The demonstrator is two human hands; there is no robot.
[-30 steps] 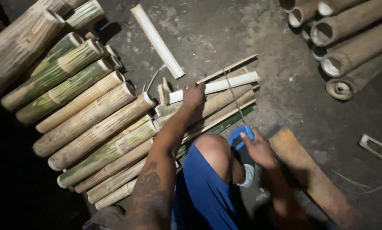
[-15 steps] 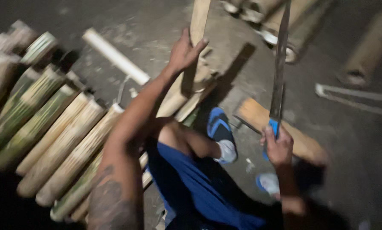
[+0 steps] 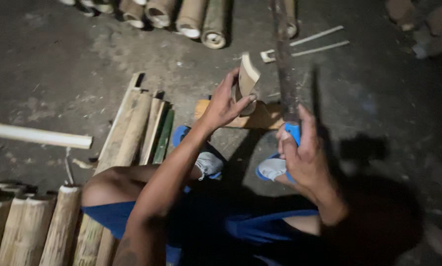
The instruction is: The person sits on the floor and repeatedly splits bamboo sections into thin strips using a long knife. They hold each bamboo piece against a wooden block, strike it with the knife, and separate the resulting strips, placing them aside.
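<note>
Left hand (image 3: 226, 106) closed in a firm grip round a short curved piece of split pale bamboo (image 3: 246, 79), stood upright on a flat tan wooden block (image 3: 262, 117), seemingly as a chopping base. Right hand (image 3: 304, 157) wrapped tight on the blue handle of a long dark blade (image 3: 283, 64), raised just right of the piece. Left of the block, about four split slats (image 3: 142, 128) on the concrete floor (image 3: 58, 74); beyond it, roughly five bamboo tubes (image 3: 191, 17).
</note>
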